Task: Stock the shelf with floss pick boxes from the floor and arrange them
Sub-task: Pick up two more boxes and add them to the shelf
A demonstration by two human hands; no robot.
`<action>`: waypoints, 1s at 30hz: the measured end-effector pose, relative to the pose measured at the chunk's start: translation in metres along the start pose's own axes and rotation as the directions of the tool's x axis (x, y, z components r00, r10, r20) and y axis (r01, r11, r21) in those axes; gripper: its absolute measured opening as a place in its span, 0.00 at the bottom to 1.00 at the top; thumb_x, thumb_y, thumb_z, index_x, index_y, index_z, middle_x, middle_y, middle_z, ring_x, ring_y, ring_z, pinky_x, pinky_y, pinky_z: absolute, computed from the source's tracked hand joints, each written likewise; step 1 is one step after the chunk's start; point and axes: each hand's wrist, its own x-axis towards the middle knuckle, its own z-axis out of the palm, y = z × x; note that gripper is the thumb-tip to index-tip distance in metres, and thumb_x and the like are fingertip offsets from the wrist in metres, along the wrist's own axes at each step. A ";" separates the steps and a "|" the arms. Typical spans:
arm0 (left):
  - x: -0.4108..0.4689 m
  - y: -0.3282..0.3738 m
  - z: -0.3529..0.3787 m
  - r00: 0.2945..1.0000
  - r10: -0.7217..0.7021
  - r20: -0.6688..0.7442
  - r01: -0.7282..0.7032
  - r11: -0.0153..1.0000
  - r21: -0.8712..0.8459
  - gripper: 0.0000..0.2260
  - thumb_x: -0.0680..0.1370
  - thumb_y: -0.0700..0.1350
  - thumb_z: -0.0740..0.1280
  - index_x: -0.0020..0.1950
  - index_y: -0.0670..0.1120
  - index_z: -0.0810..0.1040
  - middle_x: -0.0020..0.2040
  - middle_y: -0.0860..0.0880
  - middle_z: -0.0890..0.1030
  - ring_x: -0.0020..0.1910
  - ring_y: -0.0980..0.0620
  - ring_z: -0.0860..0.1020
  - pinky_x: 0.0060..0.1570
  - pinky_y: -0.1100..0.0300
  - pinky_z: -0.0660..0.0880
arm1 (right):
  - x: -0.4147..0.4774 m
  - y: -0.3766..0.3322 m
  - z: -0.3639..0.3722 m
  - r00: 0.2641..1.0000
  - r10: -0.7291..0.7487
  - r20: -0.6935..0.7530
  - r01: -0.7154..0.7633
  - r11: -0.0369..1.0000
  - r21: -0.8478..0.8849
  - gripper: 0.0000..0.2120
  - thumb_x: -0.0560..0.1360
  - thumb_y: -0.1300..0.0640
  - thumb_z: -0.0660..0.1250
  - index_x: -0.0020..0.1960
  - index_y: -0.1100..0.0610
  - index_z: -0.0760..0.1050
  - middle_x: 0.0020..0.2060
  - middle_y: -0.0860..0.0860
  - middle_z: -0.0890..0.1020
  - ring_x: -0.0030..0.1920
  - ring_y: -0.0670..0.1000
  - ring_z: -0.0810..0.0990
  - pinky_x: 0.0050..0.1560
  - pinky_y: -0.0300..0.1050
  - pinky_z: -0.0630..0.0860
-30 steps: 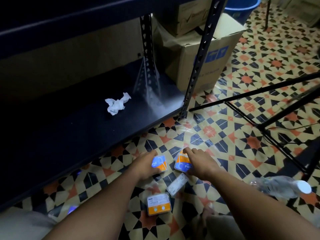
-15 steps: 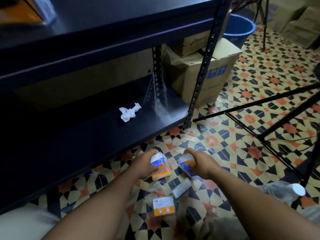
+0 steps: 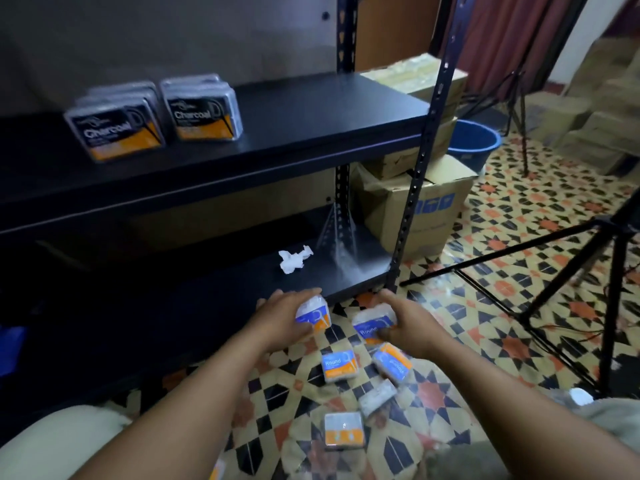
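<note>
Floss pick boxes (image 3: 338, 365) lie in a loose group on the patterned tile floor (image 3: 485, 306), just in front of the black shelf unit (image 3: 419, 168). We count four on the tiles. Two show blue-and-orange labels and lie side by side. A third (image 3: 377, 398) shows a pale, clear face. The fourth (image 3: 344, 434), nearest the camera, shows a white and orange face.

Two further boxes are in hand, near the front edge of the lower shelf (image 3: 207, 299). The left hand (image 3: 277, 317) grips the left-hand box (image 3: 313, 315), with fingers curled over its top and the thumb below. The right hand (image 3: 408, 323) grips the right-hand box (image 3: 372, 323), marked "Round", from its right side. The hands are apart, and the two held boxes are near each other but do not touch. We cannot tell whether either held box touches the tiles.

The middle shelf (image 3: 311, 109) carries two rows of black Charcoal boxes (image 3: 117, 126), upright and side by side on its left part, labels facing outward. The rest of this board is bare.

The lower shelf holds a crumpled white tissue (image 3: 294, 259) near the rear right post.

To the right of the unit we note stacked cardboard cartons (image 3: 429, 209), a blue bucket (image 3: 474, 142) behind them, and a black tripod (image 3: 616, 254) standing on the tiles.
</note>
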 end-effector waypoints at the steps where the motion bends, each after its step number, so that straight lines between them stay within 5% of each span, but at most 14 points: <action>1: -0.006 0.004 -0.013 0.999 0.013 -0.034 -0.013 1.000 -0.006 0.32 0.74 0.53 0.67 0.76 0.65 0.58 0.70 0.55 0.72 0.69 0.50 0.64 0.66 0.52 0.58 | -0.001 -0.010 -0.009 0.999 -0.022 -0.042 0.022 1.000 0.019 0.20 0.70 0.56 0.75 0.52 0.41 0.67 0.48 0.45 0.79 0.45 0.49 0.78 0.46 0.52 0.78; 4: -0.021 0.017 -0.056 0.983 0.080 -0.166 -0.071 0.996 0.060 0.32 0.75 0.54 0.67 0.77 0.64 0.59 0.67 0.54 0.73 0.65 0.49 0.66 0.63 0.51 0.62 | -0.005 -0.040 -0.039 0.986 -0.074 -0.149 0.086 0.993 0.076 0.21 0.70 0.56 0.75 0.52 0.41 0.67 0.45 0.45 0.79 0.41 0.46 0.78 0.42 0.52 0.79; 11: -0.038 0.060 -0.159 0.872 0.234 -0.431 -0.142 0.962 0.235 0.32 0.76 0.57 0.67 0.77 0.63 0.58 0.58 0.53 0.76 0.60 0.48 0.70 0.58 0.49 0.67 | 0.006 -0.113 -0.126 0.861 -0.262 -0.436 0.303 0.953 0.025 0.20 0.71 0.55 0.74 0.57 0.39 0.71 0.52 0.42 0.76 0.51 0.47 0.78 0.52 0.54 0.78; 17: -0.018 0.095 -0.234 0.809 0.290 -0.511 -0.143 0.941 0.308 0.32 0.76 0.54 0.68 0.77 0.60 0.60 0.60 0.48 0.77 0.61 0.44 0.70 0.61 0.46 0.70 | 0.039 -0.163 -0.193 0.740 -0.328 -0.587 0.351 0.933 -0.078 0.19 0.72 0.53 0.72 0.60 0.42 0.71 0.54 0.48 0.77 0.50 0.52 0.76 0.51 0.50 0.74; 23: 0.024 0.110 -0.258 0.836 0.219 -0.503 -0.083 0.957 0.278 0.26 0.75 0.51 0.69 0.71 0.55 0.65 0.58 0.47 0.79 0.58 0.43 0.73 0.57 0.46 0.74 | 0.081 -0.179 -0.219 0.766 -0.302 -0.568 0.311 0.947 -0.084 0.20 0.72 0.55 0.72 0.60 0.44 0.71 0.55 0.49 0.77 0.50 0.52 0.76 0.49 0.50 0.75; 26: 0.044 0.115 -0.256 0.813 0.202 -0.546 -0.072 0.966 0.249 0.18 0.75 0.48 0.70 0.61 0.51 0.67 0.52 0.48 0.78 0.52 0.43 0.74 0.52 0.45 0.76 | 0.105 -0.171 -0.221 0.801 -0.294 -0.522 0.274 0.955 -0.117 0.19 0.74 0.55 0.71 0.62 0.45 0.71 0.56 0.51 0.76 0.52 0.53 0.75 0.46 0.47 0.70; 30: 0.076 0.113 -0.252 0.743 0.239 -0.625 0.009 0.930 0.367 0.18 0.75 0.46 0.68 0.64 0.50 0.70 0.60 0.46 0.74 0.58 0.41 0.70 0.56 0.44 0.73 | 0.128 -0.166 -0.227 0.795 -0.284 -0.537 0.185 0.955 -0.231 0.19 0.74 0.50 0.71 0.63 0.42 0.71 0.57 0.51 0.73 0.56 0.56 0.73 0.45 0.47 0.70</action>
